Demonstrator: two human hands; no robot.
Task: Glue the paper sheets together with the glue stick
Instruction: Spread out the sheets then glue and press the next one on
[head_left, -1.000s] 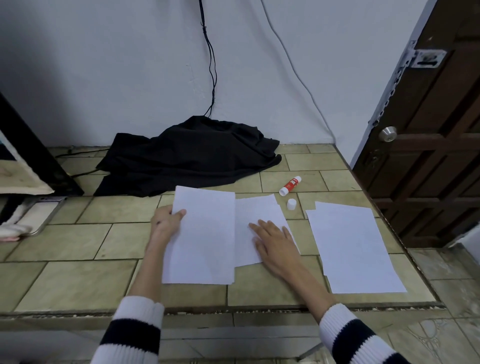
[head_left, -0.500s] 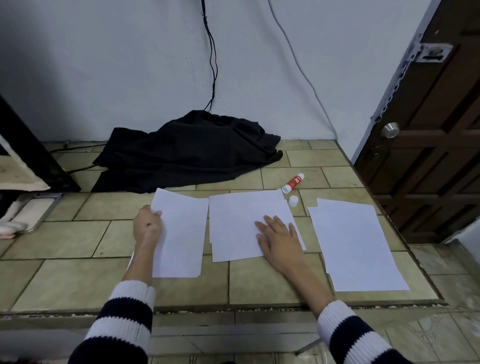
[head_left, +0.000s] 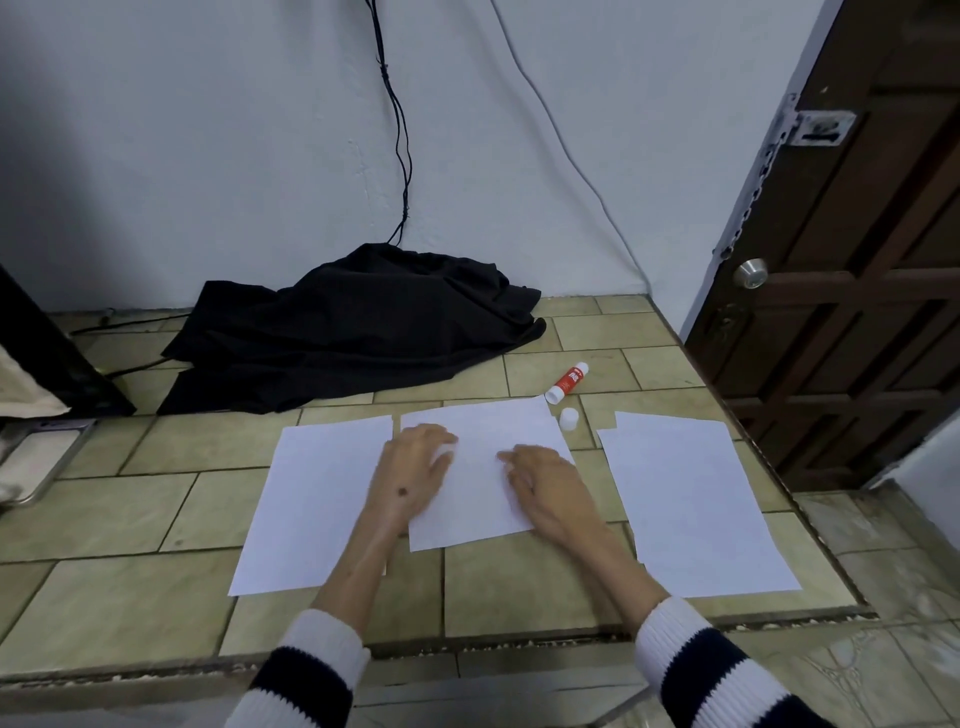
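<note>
Both hands lie flat with relaxed fingers, the left hand (head_left: 410, 475) and right hand (head_left: 545, 486) pressing the middle sheet (head_left: 480, 493) on the tiled counter (head_left: 130, 519). The uncapped glue stick (head_left: 567, 383) and its cap (head_left: 569, 419) lie just beyond, near a black cloth (head_left: 353, 332). Further sheets (head_left: 685, 499) sit right.

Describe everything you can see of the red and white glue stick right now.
The red and white glue stick is a small tube, seemingly plastic: red body with white lettering too small to read, white at both ends. It lies on its side on the tan tiled counter, slanted, beyond the far right corner of the middle white paper sheet. It is uncapped: its small white cap stands apart on the tile just nearer. Neither hand touches it; its near end lies close to the sheet's corner, contact unclear.
</note>
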